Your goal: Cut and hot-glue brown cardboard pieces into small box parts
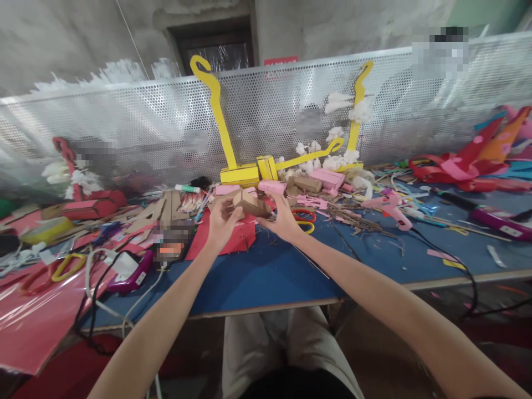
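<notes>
A small brown cardboard box [254, 207] with angled sides is held up between both hands, above a sheet of red paper [239, 241]. My left hand [222, 219] grips its left end, thumb on the near side. At the other end, the fingers of my right hand [283, 219] close on the box, partly hiding its corner. Red and yellow scissor handles [306, 221] show just right of my right hand. Pink blocks [272, 187] and a brown cardboard block [305, 184] lie behind the hands.
Yellow hooked cutouts on box bases [239, 175] stand against a perforated metal panel [266, 119]. A pink glue gun [390, 209] lies right, its cord over the table edge. Left are a phone [170, 249], a purple power strip [131, 274] and more scissors [68, 267].
</notes>
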Action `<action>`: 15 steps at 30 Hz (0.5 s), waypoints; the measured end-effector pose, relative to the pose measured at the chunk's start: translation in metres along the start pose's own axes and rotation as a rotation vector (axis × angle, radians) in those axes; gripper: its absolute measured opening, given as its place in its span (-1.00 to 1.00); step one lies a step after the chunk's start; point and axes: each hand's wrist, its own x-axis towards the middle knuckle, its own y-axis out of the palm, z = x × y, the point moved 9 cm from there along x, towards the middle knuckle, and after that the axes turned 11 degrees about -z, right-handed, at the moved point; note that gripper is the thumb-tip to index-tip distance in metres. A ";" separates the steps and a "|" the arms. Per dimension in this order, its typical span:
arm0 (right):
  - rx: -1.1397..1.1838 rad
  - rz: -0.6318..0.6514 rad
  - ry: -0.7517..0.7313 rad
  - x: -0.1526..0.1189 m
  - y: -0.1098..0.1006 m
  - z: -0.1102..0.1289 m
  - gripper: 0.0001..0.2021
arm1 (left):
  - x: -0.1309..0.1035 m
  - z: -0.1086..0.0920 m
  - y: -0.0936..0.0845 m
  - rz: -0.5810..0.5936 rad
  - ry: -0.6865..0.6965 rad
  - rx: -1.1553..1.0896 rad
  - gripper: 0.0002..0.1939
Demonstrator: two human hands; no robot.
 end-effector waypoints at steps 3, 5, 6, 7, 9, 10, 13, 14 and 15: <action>0.000 -0.041 0.061 0.000 -0.002 -0.014 -0.29 | 0.005 0.013 -0.007 -0.053 -0.065 -0.052 -0.48; 0.019 -0.052 0.099 0.001 -0.003 -0.022 -0.33 | 0.006 0.022 -0.011 -0.079 -0.113 -0.083 -0.49; 0.033 -0.049 0.116 0.001 -0.002 -0.025 -0.36 | 0.007 0.026 -0.013 -0.088 -0.136 -0.096 -0.49; 0.047 -0.042 0.131 0.001 -0.001 -0.028 -0.40 | 0.007 0.029 -0.014 -0.092 -0.158 -0.107 -0.48; 0.071 -0.023 0.154 0.001 0.000 -0.030 -0.50 | 0.007 0.034 -0.015 -0.090 -0.196 -0.126 -0.46; 0.080 -0.017 0.161 0.001 0.001 -0.031 -0.54 | 0.008 0.036 -0.014 -0.082 -0.210 -0.134 -0.45; 0.094 -0.017 0.170 0.002 0.000 -0.030 -0.60 | 0.007 0.038 -0.011 -0.039 -0.237 -0.149 -0.45; 0.095 -0.022 0.170 0.002 -0.001 -0.029 -0.60 | 0.006 0.038 -0.009 -0.016 -0.235 -0.147 -0.46; 0.094 -0.027 0.169 0.002 -0.002 -0.029 -0.60 | 0.006 0.037 -0.006 0.009 -0.231 -0.144 -0.46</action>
